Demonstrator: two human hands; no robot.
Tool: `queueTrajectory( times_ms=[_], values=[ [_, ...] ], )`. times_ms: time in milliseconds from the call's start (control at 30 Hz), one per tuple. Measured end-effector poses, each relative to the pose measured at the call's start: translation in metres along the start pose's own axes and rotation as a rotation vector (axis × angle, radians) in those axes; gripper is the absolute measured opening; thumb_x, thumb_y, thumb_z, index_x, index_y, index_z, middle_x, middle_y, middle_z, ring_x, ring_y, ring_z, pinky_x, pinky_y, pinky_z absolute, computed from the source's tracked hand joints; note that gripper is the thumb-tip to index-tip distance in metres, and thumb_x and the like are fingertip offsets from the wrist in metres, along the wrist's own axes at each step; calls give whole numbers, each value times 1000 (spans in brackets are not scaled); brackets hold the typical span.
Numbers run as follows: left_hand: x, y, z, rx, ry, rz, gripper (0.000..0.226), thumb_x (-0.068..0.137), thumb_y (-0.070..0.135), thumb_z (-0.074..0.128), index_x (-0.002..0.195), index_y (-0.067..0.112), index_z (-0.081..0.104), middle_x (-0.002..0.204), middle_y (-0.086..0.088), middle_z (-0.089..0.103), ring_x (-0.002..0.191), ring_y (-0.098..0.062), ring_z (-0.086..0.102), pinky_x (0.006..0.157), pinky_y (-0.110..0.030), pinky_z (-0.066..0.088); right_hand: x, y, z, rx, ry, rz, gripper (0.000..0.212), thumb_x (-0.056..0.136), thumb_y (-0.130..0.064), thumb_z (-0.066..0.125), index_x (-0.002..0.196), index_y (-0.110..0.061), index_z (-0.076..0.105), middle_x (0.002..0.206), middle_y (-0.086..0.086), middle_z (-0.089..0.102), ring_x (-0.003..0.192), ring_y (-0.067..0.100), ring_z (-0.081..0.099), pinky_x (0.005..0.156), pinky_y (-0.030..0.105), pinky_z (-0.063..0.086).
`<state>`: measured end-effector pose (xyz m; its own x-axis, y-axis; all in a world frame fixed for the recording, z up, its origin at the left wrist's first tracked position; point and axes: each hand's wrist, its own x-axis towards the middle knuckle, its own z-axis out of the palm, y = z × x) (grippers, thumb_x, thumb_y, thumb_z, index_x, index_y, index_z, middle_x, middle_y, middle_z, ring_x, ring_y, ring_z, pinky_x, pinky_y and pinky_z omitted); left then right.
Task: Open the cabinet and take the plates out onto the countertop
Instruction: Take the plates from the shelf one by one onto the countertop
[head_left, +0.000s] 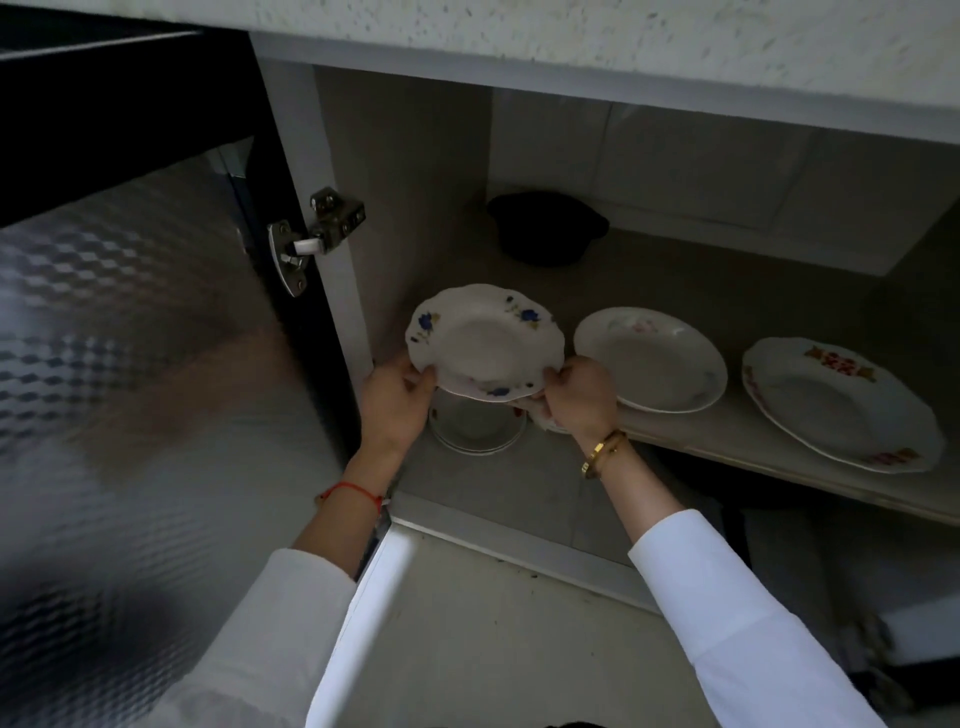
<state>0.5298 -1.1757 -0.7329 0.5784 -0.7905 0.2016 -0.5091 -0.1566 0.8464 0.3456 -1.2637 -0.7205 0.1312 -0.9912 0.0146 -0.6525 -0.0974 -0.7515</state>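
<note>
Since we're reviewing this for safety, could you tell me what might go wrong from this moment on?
The blue-flowered plate is held only at its rim by the left hand and right hand, so it might slip. It hangs above the plates underneath and could chip them. Lifting out, it may knock the countertop edge.

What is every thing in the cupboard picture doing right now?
Cabinet door: swung open.
Blue-flowered plate: lifted, tilted, held at both edges.
Left hand: grips the plate's left rim.
Right hand: grips the plate's right rim.
Plates underneath: stacked on the cabinet floor.
Pale pink plate: lying flat on the shelf.
Red-patterned plate: lying flat on the shelf.
Black pot: sitting at the back.
</note>
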Motion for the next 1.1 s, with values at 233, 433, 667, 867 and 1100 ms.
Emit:
queueTrajectory(
  times_ms=[233,433,667,867,1100],
  values=[
    [-65,3,-17,-73,46,-10,15,89,18,64,95,6,70,75,-1,64,71,-14,59,60,-14,35,-76,11,-30,354,-92,132,27,94,-13,56,67,-14,57,54,5,60,40,13,54,38,22,40],
    [-126,4,-35,-181,-6,30,14,90,18,63,98,28,67,72,1,66,66,-13,61,67,-26,49,-136,35,-45,360,-104,149,10,92,-16,60,87,-8,62,54,5,64,42,15,55,42,26,42],
    [-190,-4,-56,-236,-60,17,27,90,19,63,115,26,68,85,1,67,66,0,56,63,-6,43,-206,49,-62,380,-132,109,7,91,-13,62,91,-9,58,57,5,66,47,19,57,42,28,43],
    [-236,-3,-77,-229,-34,-42,29,88,19,65,114,30,69,80,12,66,68,3,60,62,-3,42,-255,51,-72,415,-181,97,12,91,-11,63,93,-2,53,55,-1,64,42,15,51,38,24,36],
    [-278,-1,-101,-287,-60,-88,31,89,21,65,103,49,66,81,19,67,68,-3,60,60,-6,43,-300,48,-82,503,-230,88,15,91,-13,64,97,-3,53,61,-2,68,44,11,47,42,15,36]
  ],
)
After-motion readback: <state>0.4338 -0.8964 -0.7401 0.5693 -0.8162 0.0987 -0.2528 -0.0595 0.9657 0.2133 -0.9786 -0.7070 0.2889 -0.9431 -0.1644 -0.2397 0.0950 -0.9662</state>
